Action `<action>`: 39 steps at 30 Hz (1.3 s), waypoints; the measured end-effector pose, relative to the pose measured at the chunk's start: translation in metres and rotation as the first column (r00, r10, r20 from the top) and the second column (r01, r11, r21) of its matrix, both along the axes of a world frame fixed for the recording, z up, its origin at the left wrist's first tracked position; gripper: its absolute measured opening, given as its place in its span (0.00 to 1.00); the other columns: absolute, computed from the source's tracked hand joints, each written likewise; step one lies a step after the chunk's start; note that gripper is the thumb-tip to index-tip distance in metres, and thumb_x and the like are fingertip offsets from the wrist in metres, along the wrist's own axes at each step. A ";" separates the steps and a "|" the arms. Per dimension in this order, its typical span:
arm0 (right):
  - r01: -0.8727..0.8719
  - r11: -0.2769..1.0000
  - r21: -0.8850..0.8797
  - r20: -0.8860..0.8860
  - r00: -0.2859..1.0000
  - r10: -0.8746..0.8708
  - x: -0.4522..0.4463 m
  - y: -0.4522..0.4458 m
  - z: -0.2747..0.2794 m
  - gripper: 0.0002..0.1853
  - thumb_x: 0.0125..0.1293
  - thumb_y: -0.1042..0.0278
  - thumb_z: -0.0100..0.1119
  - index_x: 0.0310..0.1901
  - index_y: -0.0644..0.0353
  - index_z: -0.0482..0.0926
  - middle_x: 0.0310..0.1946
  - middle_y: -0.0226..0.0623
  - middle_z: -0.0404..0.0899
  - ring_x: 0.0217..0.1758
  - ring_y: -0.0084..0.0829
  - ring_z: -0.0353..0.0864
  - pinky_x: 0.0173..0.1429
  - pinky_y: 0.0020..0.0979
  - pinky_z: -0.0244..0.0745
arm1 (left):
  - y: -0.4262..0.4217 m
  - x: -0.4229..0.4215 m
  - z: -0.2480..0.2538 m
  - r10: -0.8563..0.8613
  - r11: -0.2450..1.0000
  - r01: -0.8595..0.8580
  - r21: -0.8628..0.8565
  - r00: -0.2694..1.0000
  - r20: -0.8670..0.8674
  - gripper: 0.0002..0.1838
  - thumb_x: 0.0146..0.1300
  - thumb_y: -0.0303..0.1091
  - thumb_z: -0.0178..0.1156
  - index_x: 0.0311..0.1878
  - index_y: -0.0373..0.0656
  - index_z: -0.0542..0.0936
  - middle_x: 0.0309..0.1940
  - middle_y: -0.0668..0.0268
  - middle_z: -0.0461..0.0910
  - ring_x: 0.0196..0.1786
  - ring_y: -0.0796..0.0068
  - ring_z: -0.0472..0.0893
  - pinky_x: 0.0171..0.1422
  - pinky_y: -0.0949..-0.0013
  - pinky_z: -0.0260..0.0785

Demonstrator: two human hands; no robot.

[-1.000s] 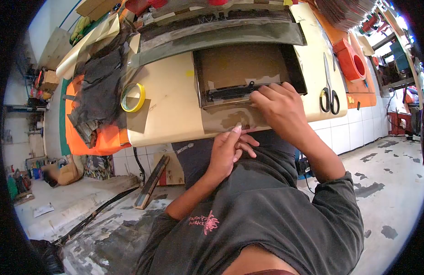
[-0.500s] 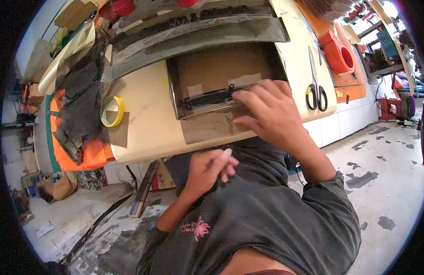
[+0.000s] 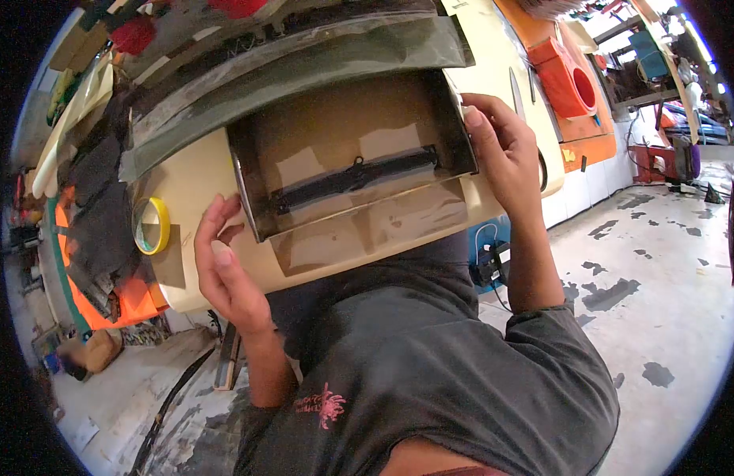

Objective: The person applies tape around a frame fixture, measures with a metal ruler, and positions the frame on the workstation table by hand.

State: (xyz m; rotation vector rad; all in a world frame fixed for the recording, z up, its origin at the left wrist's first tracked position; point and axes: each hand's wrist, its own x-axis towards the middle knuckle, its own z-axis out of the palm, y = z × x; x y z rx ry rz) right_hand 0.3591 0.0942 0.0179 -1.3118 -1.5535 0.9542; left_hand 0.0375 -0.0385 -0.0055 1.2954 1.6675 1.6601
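A shallow box-shaped piece (image 3: 311, 136) with dark side walls and a brown inside lies in front of me. A black strip (image 3: 335, 182), which looks like a zipper with a small pull loop, runs across its near part. Beside the left wall, my left hand (image 3: 230, 270) is open, thumb and fingers apart; whether the fingertips touch the wall is unclear. At the outer right wall, my right hand (image 3: 505, 151) has thumb and bent fingers close together on the edge. A brown flap (image 3: 375, 230) with pale patches hangs at the near side.
A long dark green sheet (image 3: 303, 87) covers the far side. Yellow tape (image 3: 162, 226) stands on the pale table (image 3: 196, 178) at left, near black material (image 3: 97, 214). Scissors (image 3: 516, 94), partly hidden behind my right hand, and an orange holder (image 3: 559, 75) are at right.
My right hand has left the black strip and moved to the right wall. The left hand has risen from my lap to the left wall. The view has shifted slightly.
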 end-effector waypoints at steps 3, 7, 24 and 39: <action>-0.024 1.000 -0.005 0.050 0.998 0.024 0.004 0.006 -0.002 0.22 0.82 0.53 0.62 0.56 0.68 0.86 0.44 0.39 0.89 0.49 0.25 0.85 0.57 0.30 0.79 | 0.011 -0.002 -0.001 -0.116 0.993 0.116 0.006 0.992 0.047 0.40 0.85 0.57 0.47 0.79 0.25 0.67 0.75 0.45 0.73 0.76 0.54 0.75 0.81 0.53 0.64; -0.060 0.993 -0.103 -0.034 0.998 0.057 0.005 0.007 -0.005 0.20 0.81 0.55 0.63 0.57 0.69 0.86 0.45 0.38 0.89 0.50 0.24 0.84 0.58 0.29 0.77 | 0.017 -0.002 -0.007 -0.172 0.985 0.173 -0.019 0.984 0.042 0.48 0.84 0.62 0.47 0.83 0.21 0.59 0.82 0.43 0.64 0.82 0.52 0.69 0.88 0.52 0.56; -0.010 0.987 -0.161 -0.219 0.975 -0.026 -0.012 0.002 0.004 0.13 0.79 0.65 0.66 0.52 0.70 0.86 0.41 0.33 0.88 0.44 0.19 0.83 0.52 0.24 0.76 | 0.015 -0.001 0.000 -0.190 0.977 0.198 -0.081 0.978 0.090 0.44 0.78 0.48 0.57 0.83 0.22 0.58 0.82 0.42 0.66 0.83 0.54 0.69 0.87 0.57 0.57; 0.001 0.994 -0.112 -0.250 0.968 -0.030 -0.015 0.000 0.002 0.13 0.79 0.65 0.66 0.50 0.70 0.86 0.39 0.33 0.88 0.41 0.19 0.84 0.48 0.24 0.78 | 0.015 -0.010 -0.003 -0.243 0.965 0.256 -0.057 0.956 0.166 0.48 0.83 0.58 0.53 0.84 0.22 0.55 0.85 0.42 0.60 0.85 0.54 0.64 0.88 0.56 0.54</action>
